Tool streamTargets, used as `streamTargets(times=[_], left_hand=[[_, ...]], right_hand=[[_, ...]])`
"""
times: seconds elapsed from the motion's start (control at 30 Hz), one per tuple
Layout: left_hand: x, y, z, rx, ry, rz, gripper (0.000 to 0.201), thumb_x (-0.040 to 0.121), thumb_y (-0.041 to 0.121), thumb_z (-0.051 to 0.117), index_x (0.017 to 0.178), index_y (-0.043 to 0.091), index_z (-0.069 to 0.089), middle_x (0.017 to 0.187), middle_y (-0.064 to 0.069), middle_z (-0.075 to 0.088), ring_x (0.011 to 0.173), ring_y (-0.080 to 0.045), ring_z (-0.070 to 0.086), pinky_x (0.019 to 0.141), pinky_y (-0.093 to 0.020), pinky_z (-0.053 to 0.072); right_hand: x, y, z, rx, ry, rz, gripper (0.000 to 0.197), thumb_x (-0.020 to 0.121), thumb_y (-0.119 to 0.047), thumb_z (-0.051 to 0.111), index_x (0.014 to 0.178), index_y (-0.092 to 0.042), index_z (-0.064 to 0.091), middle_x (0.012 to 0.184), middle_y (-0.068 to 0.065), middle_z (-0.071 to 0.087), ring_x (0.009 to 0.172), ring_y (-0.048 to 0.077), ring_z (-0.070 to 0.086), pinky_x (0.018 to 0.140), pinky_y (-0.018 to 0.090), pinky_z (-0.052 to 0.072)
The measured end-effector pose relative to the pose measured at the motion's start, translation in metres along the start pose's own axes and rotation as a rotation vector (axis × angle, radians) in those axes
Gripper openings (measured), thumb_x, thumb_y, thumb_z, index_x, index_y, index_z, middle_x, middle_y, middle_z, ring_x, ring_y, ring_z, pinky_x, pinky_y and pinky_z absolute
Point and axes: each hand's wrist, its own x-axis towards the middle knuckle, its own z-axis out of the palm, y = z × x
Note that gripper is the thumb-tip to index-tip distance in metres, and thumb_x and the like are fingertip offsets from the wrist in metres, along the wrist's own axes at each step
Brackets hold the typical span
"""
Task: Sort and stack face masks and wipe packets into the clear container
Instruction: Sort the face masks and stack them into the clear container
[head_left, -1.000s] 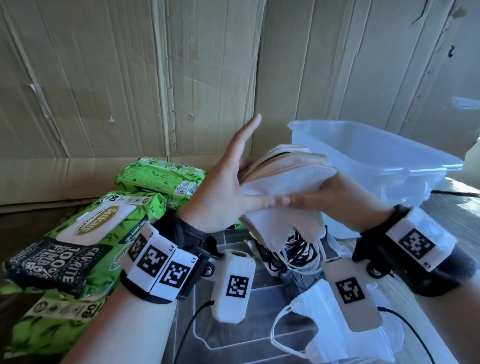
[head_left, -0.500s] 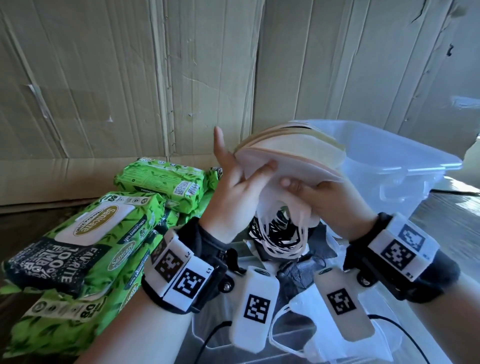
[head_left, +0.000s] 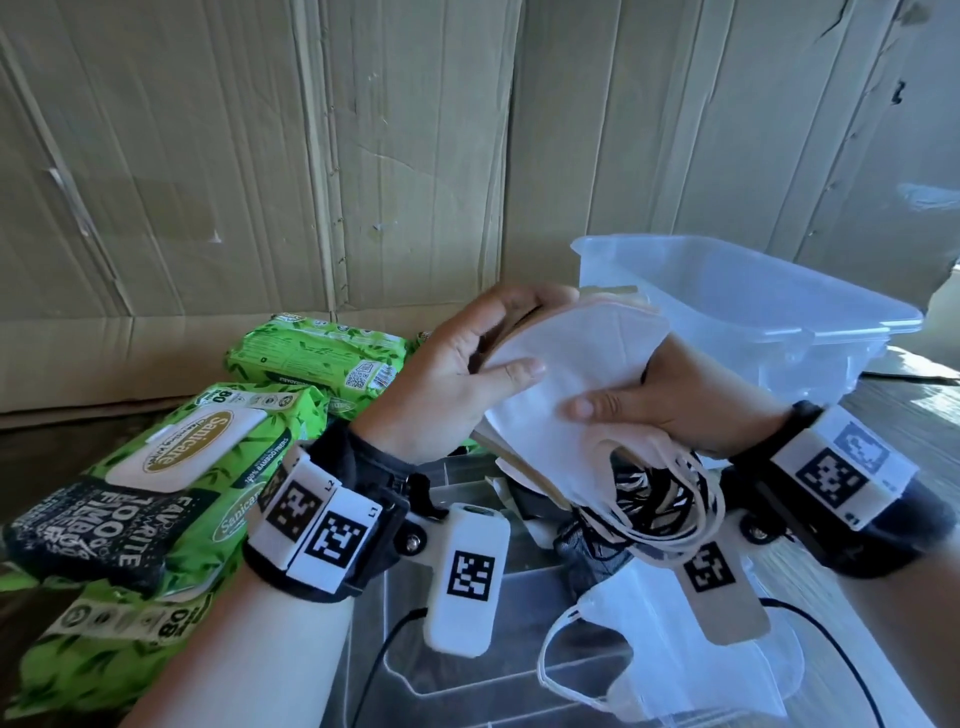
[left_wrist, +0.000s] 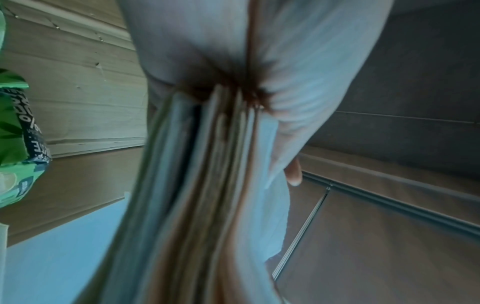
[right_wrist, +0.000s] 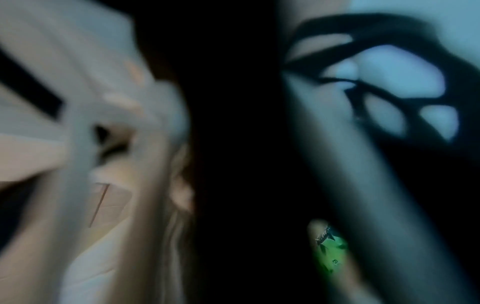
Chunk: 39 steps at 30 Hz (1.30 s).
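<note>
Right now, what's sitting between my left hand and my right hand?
The stack of face masks, in the head view: your left hand grips one end, your right hand the other, ear loops dangling below.

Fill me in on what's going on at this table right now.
A person holds a stack of face masks in the air between both hands, left hand at one end and right hand at the other, ear loops dangling below. The clear container sits just behind. Green wipe packets lie piled at the left, and a loose white mask lies nearer the camera.
</note>
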Motion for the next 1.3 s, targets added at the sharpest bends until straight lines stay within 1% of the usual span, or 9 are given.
streamTargets(times=[0.1, 0.23, 0.4, 0.5, 0.63, 1.0, 1.17, 1.23, 1.3], left_hand=[[-0.001, 0.003, -0.001, -0.033, -0.059, -0.034, 0.045, 0.084, 0.001, 0.050, 0.093, 0.040, 0.071, 0.102, 0.022, 0.068, 0.102, 0.004, 0.060, 0.089, -0.014, 0.044], [0.000, 0.000, -0.002, -0.055, -0.068, -0.154, 0.037, 0.075, 0.005, 0.046, 0.083, 0.026, 0.075, 0.086, 0.018, 0.072, 0.088, 0.004, 0.063, 0.078, -0.011, 0.045], [0.001, -0.004, 0.001, 0.015, 0.090, -0.107, 0.025, 0.072, -0.004, 0.073, 0.085, 0.018, 0.071, 0.080, 0.020, 0.071, 0.089, 0.007, 0.064, 0.081, -0.009, 0.045], [0.004, -0.007, -0.004, -0.073, 0.241, -0.110, 0.025, 0.072, -0.012, 0.068, 0.078, 0.012, 0.067, 0.072, 0.016, 0.071, 0.081, 0.003, 0.066, 0.072, -0.012, 0.051], [0.007, -0.008, -0.011, -0.052, 0.367, -0.072, 0.027, 0.075, -0.015, 0.065, 0.077, 0.012, 0.064, 0.070, 0.017, 0.071, 0.076, 0.003, 0.065, 0.070, -0.011, 0.049], [0.006, -0.002, -0.014, 0.064, 0.304, -0.025, 0.029, 0.082, -0.012, 0.060, 0.083, 0.017, 0.061, 0.077, 0.023, 0.069, 0.082, 0.009, 0.062, 0.076, -0.008, 0.045], [0.000, 0.008, -0.018, 0.175, 0.107, 0.016, 0.034, 0.087, -0.006, 0.056, 0.096, 0.026, 0.062, 0.110, 0.013, 0.063, 0.110, 0.008, 0.052, 0.099, -0.007, 0.032], [-0.001, 0.011, -0.018, 0.191, 0.023, 0.034, 0.035, 0.087, -0.004, 0.058, 0.100, 0.028, 0.062, 0.118, 0.016, 0.059, 0.117, 0.010, 0.047, 0.101, -0.004, 0.028], [-0.002, 0.011, -0.015, 0.169, -0.051, 0.036, 0.033, 0.085, 0.000, 0.061, 0.104, 0.027, 0.062, 0.121, 0.019, 0.057, 0.119, 0.009, 0.048, 0.106, -0.012, 0.031]], right_hand=[[0.001, 0.002, -0.001, -0.028, -0.015, 0.034, 0.051, 0.073, 0.001, 0.070, 0.117, -0.018, 0.053, 0.106, -0.005, 0.066, 0.103, 0.013, 0.062, 0.082, 0.024, 0.050], [-0.002, 0.001, 0.000, -0.128, 0.103, 0.078, 0.049, 0.066, -0.015, 0.079, 0.112, -0.014, 0.060, 0.105, 0.002, 0.069, 0.102, 0.016, 0.064, 0.084, 0.032, 0.051], [-0.002, 0.004, -0.001, -0.189, 0.209, 0.097, 0.069, 0.055, -0.011, 0.084, 0.117, -0.015, 0.054, 0.105, 0.012, 0.067, 0.095, 0.026, 0.066, 0.081, 0.042, 0.055], [-0.003, 0.006, -0.005, -0.271, 0.178, 0.164, 0.065, 0.065, 0.012, 0.073, 0.113, -0.024, 0.050, 0.084, 0.015, 0.068, 0.070, 0.021, 0.064, 0.066, 0.035, 0.054], [-0.002, 0.014, -0.009, -0.158, 0.495, 0.126, 0.053, 0.071, 0.016, 0.061, 0.113, -0.015, 0.053, 0.054, -0.003, 0.059, 0.059, 0.018, 0.049, 0.058, 0.027, 0.040], [-0.015, 0.013, -0.007, 0.003, 0.308, 0.177, 0.053, 0.072, 0.011, 0.067, 0.117, -0.012, 0.049, 0.079, 0.009, 0.064, 0.068, 0.017, 0.058, 0.067, 0.024, 0.049], [-0.022, 0.001, -0.010, -0.083, 0.212, 0.124, 0.092, 0.042, -0.063, 0.081, 0.121, -0.029, 0.047, 0.102, 0.009, 0.061, 0.088, 0.012, 0.063, 0.078, 0.026, 0.052], [-0.021, -0.008, -0.006, -0.061, 0.241, 0.011, 0.092, 0.046, -0.073, 0.073, 0.123, -0.034, 0.041, 0.107, -0.006, 0.061, 0.097, 0.001, 0.061, 0.078, 0.014, 0.047], [-0.017, -0.010, 0.001, -0.105, 0.225, -0.053, 0.091, 0.056, -0.074, 0.066, 0.132, -0.045, 0.025, 0.127, -0.005, 0.054, 0.120, 0.002, 0.049, 0.095, 0.021, 0.043]])
